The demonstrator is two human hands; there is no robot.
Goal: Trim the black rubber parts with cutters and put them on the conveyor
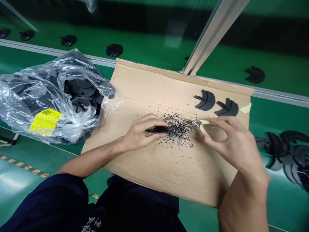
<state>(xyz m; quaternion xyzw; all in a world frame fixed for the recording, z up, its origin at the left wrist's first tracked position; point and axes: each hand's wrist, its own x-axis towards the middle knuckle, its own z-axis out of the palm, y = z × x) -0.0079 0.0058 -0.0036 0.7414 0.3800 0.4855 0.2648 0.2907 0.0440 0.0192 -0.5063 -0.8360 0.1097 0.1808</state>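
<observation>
Gripping a black part (159,129) with your left fingers (154,122), you held pale-handled cutters (197,123) in your right fingers (220,121), near scattered black bits (178,131) on cardboard (145,164).

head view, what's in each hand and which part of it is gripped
The left hand holds a black part by its opposite sides, between thumb and fingers. The right hand holds a plier-like tool by its pale handles.

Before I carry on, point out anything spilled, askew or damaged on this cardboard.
The black bits stand out: strewn loose and unevenly over the cardboard, densest between the left hand and right hand, they look like spilled debris. No damage is clear.
</observation>
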